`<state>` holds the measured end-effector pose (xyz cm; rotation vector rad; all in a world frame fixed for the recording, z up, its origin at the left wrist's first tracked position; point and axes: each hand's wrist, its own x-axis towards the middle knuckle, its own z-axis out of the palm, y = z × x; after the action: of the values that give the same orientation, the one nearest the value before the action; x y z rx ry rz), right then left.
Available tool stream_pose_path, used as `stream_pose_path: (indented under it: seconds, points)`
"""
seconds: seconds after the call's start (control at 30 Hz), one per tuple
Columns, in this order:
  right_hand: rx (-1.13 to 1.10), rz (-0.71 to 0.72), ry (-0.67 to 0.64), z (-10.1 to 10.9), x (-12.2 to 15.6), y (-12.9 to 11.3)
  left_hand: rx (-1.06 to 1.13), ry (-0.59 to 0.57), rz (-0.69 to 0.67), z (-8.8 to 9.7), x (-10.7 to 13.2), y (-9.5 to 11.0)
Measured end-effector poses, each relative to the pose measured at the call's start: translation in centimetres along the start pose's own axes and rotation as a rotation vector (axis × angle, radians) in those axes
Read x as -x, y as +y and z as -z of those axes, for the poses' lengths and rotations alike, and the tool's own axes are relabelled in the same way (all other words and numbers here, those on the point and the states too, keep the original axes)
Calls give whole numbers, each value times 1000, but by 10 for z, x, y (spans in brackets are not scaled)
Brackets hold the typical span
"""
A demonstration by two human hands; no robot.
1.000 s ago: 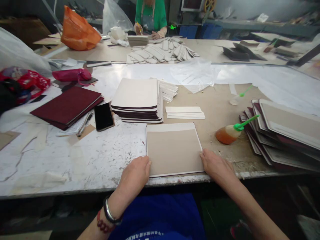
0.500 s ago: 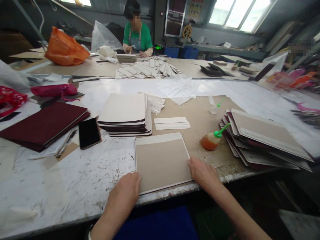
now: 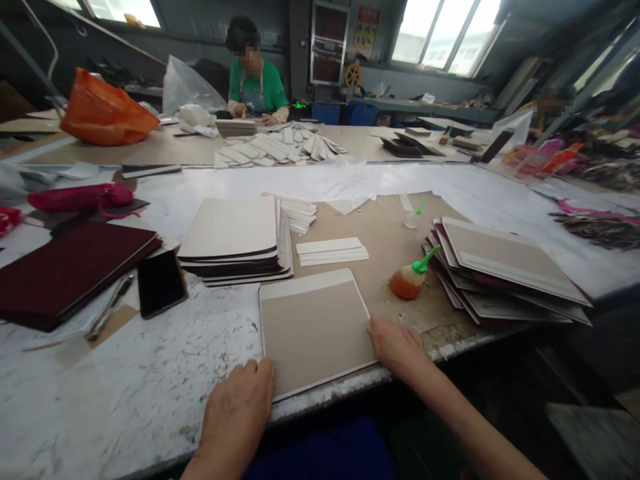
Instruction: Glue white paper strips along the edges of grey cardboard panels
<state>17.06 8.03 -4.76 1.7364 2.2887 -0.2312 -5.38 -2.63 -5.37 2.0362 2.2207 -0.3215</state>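
The board (image 3: 317, 337) lies flat between your hands, by the table's (image 3: 205, 343) front edge. Your left hand (image 3: 239, 405) grips its left side, your right hand (image 3: 399, 343) its right, so neither is nearer (I can't tell which way it's longer).

Orange bag (image 3: 105, 112), pink pouch (image 3: 75, 198), black phone (image 3: 160, 283) beside a pen (image 3: 112, 307)

Tan board (image 3: 313, 340), cream-banded at twelve o'clock; from it, green-spouted amber bottle (image 3: 406, 285) at two, maroon folder (image 3: 75, 267) at ten.
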Motion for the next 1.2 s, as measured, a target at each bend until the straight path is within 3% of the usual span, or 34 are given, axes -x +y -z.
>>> stream_pose_path:
  seconds: [0.2, 0.33, 0.5, 0.83, 0.9, 0.97, 1.1, 1.2]
  points:
    - [31, -7, -8, -3, -2, 0, -113, 198, -86, -7, 0, -6]
    - [40, -9, -9, -4, -2, 0, -65, 360, -331, -23, -11, -21]
    - [45, -24, -23, 0, -1, -2, 17, 218, -572, -31, -24, -35]
    - [70, 28, -36, 6, -5, 12, -9, 164, -605, -27, -27, -36]
    - [45, 0, 16, 10, -6, 15, -9, 156, -607, -25, -27, -35]
    - [-14, -8, 149, 13, -7, 14, -3, 158, -599, -23, -26, -35]
    - [-88, 266, 449, 20, -12, -6, 11, 141, -591, -19, -25, -34]
    - [-44, 419, 441, 15, -21, -28, 22, 146, -593, -17, -25, -34]
